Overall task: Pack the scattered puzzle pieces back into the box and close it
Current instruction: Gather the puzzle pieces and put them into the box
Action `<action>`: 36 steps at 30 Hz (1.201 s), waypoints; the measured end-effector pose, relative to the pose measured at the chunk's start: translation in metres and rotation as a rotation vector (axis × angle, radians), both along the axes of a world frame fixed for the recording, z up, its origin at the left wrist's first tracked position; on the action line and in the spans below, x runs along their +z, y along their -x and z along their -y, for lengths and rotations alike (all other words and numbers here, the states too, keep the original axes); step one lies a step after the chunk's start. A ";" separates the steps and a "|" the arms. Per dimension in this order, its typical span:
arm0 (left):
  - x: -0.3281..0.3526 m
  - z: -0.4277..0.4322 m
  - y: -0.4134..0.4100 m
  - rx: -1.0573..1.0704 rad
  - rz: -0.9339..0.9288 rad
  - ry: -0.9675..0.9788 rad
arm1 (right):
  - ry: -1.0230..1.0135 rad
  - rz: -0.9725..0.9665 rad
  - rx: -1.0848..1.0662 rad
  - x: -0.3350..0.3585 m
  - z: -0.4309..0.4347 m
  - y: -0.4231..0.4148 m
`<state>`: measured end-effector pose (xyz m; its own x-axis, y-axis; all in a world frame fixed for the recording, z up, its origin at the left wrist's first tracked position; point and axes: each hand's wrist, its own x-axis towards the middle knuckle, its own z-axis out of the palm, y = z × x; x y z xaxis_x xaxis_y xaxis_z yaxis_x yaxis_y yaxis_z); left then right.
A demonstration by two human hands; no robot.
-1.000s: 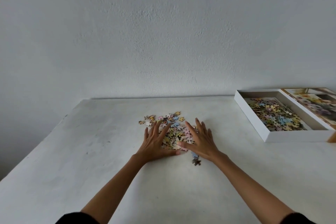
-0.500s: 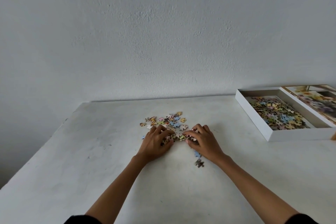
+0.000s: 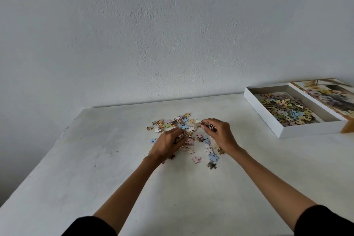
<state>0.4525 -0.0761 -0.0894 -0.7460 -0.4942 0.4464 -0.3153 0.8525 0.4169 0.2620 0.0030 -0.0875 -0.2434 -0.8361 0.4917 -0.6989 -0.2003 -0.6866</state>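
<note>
Scattered puzzle pieces (image 3: 179,124) lie in a loose patch at the middle of the white table (image 3: 80,168). My left hand (image 3: 168,142) is curled over the near part of the patch, fingers closed on a bunch of pieces. My right hand (image 3: 218,133) is lifted slightly at the patch's right side, also gripping a clutch of pieces. A few loose pieces (image 3: 211,159) lie nearer me between the wrists. The open white box (image 3: 306,131) at the far right holds a heap of pieces. Its lid (image 3: 329,96), printed with flowers, lies beside it.
A plain wall runs along the table's far edge. The table's left edge slants down toward me. A small wooden object (image 3: 347,128) peeks out at the box's near right corner.
My hands went from flat and spread on the pile to curled, then closed on pieces. The right hand has lifted and drawn rightward, uncovering several loose pieces beneath.
</note>
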 end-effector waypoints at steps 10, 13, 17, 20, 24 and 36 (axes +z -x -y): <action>0.049 -0.025 0.076 -0.118 -0.117 0.038 | 0.105 0.056 -0.076 0.051 -0.012 0.073; 0.062 -0.036 0.113 -0.130 -0.157 -0.021 | 0.114 0.066 -0.111 0.065 -0.019 0.112; 0.070 -0.055 0.175 -0.144 -0.174 -0.056 | 0.114 0.039 -0.114 0.077 -0.036 0.169; 0.072 -0.069 0.223 -0.166 -0.154 -0.050 | 0.106 -0.029 -0.118 0.080 -0.043 0.212; 0.069 -0.083 0.287 -0.192 -0.133 0.024 | 0.048 -0.038 -0.113 0.079 -0.045 0.268; 0.039 -0.070 0.376 -0.132 0.053 0.001 | -0.200 -0.127 -0.026 0.044 -0.030 0.356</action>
